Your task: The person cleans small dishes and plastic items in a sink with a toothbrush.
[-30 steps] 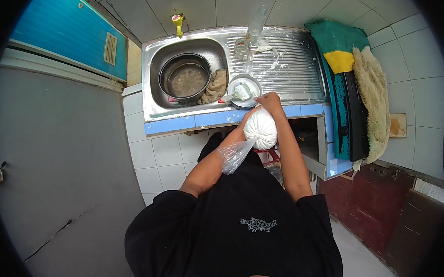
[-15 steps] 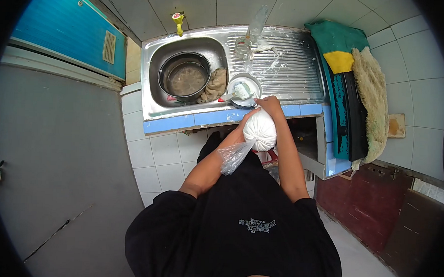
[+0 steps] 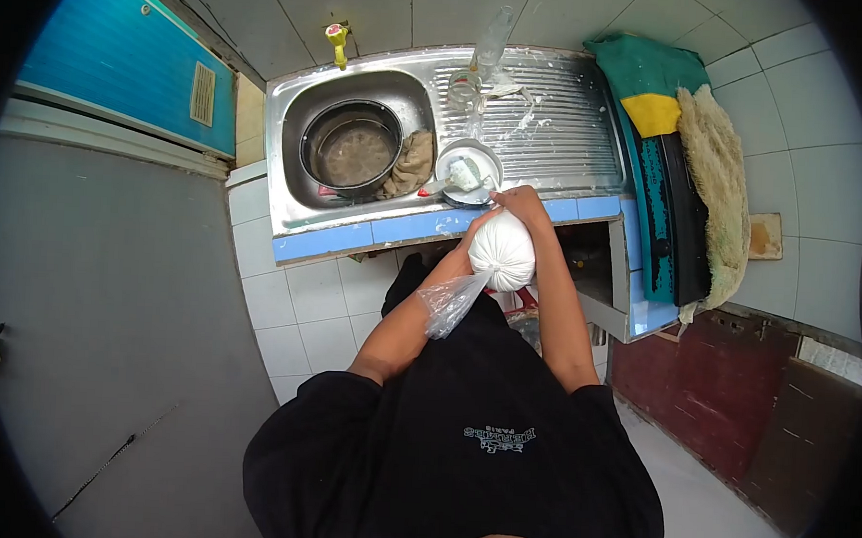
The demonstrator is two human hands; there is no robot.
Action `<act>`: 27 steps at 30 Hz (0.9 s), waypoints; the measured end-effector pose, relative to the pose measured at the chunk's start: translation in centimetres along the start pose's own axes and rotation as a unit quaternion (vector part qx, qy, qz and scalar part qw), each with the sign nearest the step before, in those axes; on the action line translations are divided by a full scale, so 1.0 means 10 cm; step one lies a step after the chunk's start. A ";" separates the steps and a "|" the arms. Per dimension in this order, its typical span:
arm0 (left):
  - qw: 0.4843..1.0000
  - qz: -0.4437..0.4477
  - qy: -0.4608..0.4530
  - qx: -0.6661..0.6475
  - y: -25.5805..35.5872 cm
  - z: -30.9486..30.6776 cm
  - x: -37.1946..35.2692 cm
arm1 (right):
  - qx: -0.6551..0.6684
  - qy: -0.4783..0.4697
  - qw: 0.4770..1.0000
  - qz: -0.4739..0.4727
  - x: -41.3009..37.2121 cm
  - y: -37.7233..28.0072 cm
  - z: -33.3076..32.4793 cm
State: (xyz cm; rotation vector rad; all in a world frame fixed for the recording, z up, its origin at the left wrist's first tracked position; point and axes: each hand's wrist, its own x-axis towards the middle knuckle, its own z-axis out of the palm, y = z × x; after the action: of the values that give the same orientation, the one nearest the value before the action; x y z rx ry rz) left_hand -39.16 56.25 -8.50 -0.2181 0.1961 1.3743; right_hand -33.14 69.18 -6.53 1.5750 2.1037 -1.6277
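A clear plastic bag packed with a smooth white filling [image 3: 504,253] rests between my hands at the sink's front edge. Its top is twisted, and the loose end [image 3: 449,303] lies over my left forearm. My left hand [image 3: 473,234] curls around the left side of the bag, most of its fingers hidden behind it. At the far end, my right hand [image 3: 519,202] has its fingers pinched together on the bag. Just beyond is a pale round bowl [image 3: 498,158] holding a spatula-like tool [image 3: 466,174] smeared with white.
A dark pot of murky water [image 3: 352,148] sits in the steel basin, beside a brown cloth [image 3: 411,164]. On the ribbed drainboard [image 3: 572,121] are a glass jar [image 3: 463,86], a clear bottle [image 3: 493,39] and white smears. A shaggy cloth [image 3: 714,185] hangs at the right.
The whole view has shifted slightly, with the sink a little higher and further left. Both hands keep the same hold on the bag.
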 end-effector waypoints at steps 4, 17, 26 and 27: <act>1.000 0.000 0.006 0.007 -0.01 0.00 -0.01 | -0.012 -0.002 1.000 -0.002 -0.03 0.00 -0.01; 1.000 0.017 0.021 0.014 0.05 -0.06 0.02 | -0.093 -0.018 0.995 0.007 0.04 -0.05 0.01; 0.999 0.017 0.032 0.022 0.07 -0.03 0.04 | -0.077 -0.032 0.996 0.019 0.09 -0.03 -0.01; 0.999 0.016 0.032 0.022 0.08 -0.06 0.06 | -0.077 -0.031 0.996 0.019 0.09 -0.02 -0.01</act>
State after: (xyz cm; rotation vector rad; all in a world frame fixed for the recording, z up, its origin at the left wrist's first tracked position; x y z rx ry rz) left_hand -39.81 56.79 -9.22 -0.2239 0.2833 1.3947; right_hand -33.68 69.89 -6.86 1.4897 2.0972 -1.4451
